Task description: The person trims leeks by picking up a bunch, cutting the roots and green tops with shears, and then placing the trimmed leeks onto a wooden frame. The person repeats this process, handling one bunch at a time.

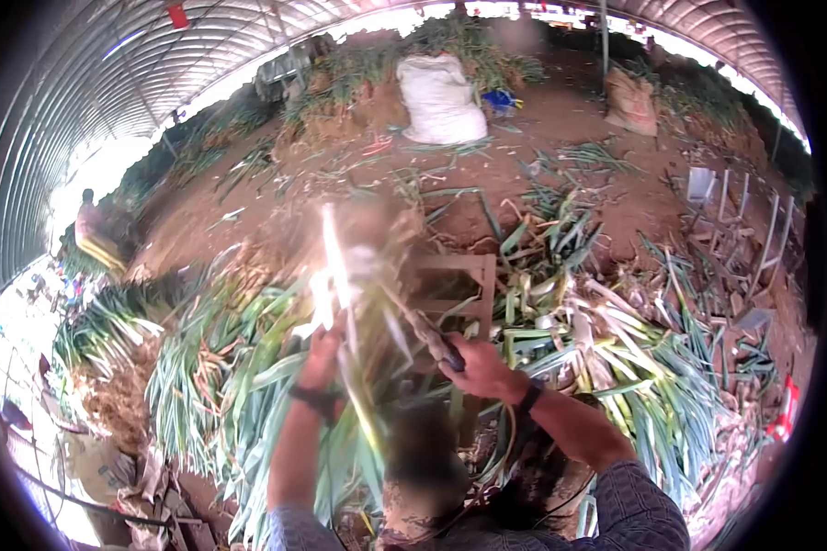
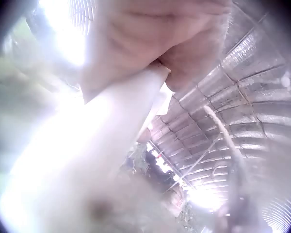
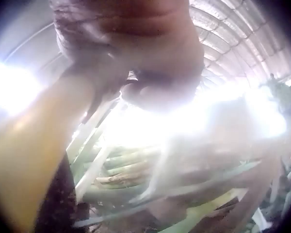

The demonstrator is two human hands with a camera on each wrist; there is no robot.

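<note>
My left hand (image 1: 322, 354) grips a leek whose white stalk (image 2: 97, 121) looks washed out by glare in the left wrist view. Its green leaves (image 1: 366, 413) hang below that hand, toward my body. In my right hand (image 1: 487, 369) is a brown stick-like tool (image 1: 427, 335) with a dark end at the fist, slanting up and left toward the leek. Close to the camera in the right wrist view, that hand (image 3: 140, 43) curls round a blurred yellowish shaft (image 3: 39, 145). Glare and blur hide the tool's far end.
Leeks lie in a heap on the left (image 1: 211, 386) and another on the right (image 1: 652, 395). A wooden frame (image 1: 487, 285) stands ahead between them. Farther off are a white sack (image 1: 441, 101), a tan sack (image 1: 630, 103) and a person (image 1: 92, 230). Metal frames (image 1: 772, 243) stand at right.
</note>
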